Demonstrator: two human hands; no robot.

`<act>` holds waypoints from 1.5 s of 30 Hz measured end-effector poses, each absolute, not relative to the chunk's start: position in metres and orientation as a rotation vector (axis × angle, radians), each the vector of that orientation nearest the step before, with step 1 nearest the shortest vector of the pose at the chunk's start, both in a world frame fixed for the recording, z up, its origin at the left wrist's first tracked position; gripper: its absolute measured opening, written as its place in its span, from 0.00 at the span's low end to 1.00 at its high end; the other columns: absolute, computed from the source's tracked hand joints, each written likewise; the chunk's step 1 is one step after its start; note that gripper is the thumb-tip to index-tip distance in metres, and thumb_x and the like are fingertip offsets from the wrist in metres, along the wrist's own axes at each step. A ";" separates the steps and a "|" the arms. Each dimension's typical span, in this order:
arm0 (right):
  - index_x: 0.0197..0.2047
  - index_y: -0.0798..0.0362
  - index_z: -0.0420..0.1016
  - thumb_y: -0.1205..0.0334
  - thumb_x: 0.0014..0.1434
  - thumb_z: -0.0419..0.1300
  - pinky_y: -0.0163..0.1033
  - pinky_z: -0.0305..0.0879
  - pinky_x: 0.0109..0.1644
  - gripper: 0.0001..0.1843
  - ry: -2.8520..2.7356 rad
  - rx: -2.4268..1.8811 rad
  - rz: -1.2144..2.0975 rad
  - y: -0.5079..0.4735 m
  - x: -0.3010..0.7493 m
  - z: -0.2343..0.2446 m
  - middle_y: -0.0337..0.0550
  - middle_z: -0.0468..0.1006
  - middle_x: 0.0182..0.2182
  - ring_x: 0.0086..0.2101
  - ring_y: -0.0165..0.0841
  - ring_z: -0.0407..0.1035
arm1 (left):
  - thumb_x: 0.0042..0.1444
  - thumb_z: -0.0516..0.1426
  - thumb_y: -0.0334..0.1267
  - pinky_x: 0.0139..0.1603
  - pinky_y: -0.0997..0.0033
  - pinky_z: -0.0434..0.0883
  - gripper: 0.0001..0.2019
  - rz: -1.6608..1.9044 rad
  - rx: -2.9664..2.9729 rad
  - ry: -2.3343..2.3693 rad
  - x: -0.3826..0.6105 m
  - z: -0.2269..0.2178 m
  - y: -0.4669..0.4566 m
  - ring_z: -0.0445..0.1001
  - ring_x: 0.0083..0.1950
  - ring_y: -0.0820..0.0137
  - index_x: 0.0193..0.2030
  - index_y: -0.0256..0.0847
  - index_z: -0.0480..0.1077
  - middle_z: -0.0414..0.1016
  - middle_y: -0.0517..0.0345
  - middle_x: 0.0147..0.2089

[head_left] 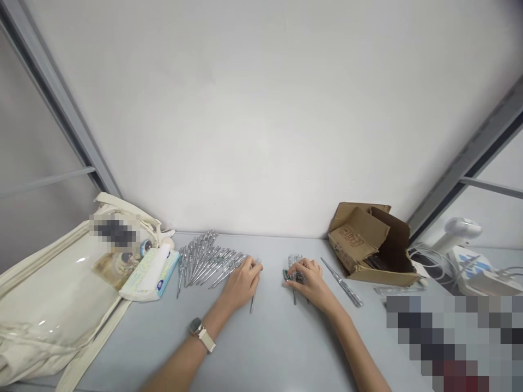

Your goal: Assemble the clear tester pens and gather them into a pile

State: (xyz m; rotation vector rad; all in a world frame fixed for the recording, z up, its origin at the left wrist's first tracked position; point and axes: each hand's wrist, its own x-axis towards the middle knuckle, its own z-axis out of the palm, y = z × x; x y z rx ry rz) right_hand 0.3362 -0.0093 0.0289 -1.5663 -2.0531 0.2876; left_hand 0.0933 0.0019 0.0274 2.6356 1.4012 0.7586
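Pale grey tabletop (261, 348) against a white wall (261, 136), with a cream canvas tote bag (53, 305) at far left and an open brown cardboard box (368, 245) at right. Fanned clear-handled steel test screwdrivers (204, 261) just beside the left hand (241, 286), curled nearly shut around one more screwdriver (252, 301). Right hand (306, 280) curled over a small screwdriver bundle (294, 267), a lone screwdriver (342, 282) near it.

A small workroom, with a grey workbench (286, 337), loose slim tools (204, 264) and an opened carton (357, 239).
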 end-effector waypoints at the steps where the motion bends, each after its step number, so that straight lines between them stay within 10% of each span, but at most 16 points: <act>1: 0.35 0.46 0.75 0.52 0.53 0.66 0.47 0.57 0.48 0.10 -2.053 -1.566 0.278 -0.009 0.336 0.028 0.42 0.71 0.36 0.40 0.40 0.63 | 0.64 0.45 0.31 0.42 0.69 0.66 0.12 0.768 2.645 1.420 0.094 0.028 0.002 0.67 0.41 0.68 0.45 0.43 0.68 0.64 0.55 0.42; 36: 0.30 0.52 0.71 0.68 0.54 0.56 0.40 0.59 0.43 0.04 -2.153 -1.569 0.245 -0.010 0.334 0.027 0.41 0.74 0.27 0.31 0.34 0.68 | 0.60 0.49 0.38 0.40 0.67 0.67 0.16 0.574 2.375 1.651 0.101 0.031 0.000 0.75 0.39 0.62 0.55 0.41 0.60 0.74 0.53 0.38; 45: 0.31 0.51 0.72 0.68 0.56 0.54 0.40 0.58 0.43 0.06 -2.162 -1.585 0.184 -0.007 0.336 0.009 0.42 0.74 0.28 0.32 0.36 0.68 | 0.59 0.49 0.37 0.41 0.66 0.68 0.25 0.631 2.364 1.656 0.101 0.025 0.002 0.75 0.44 0.61 0.64 0.40 0.51 0.71 0.46 0.53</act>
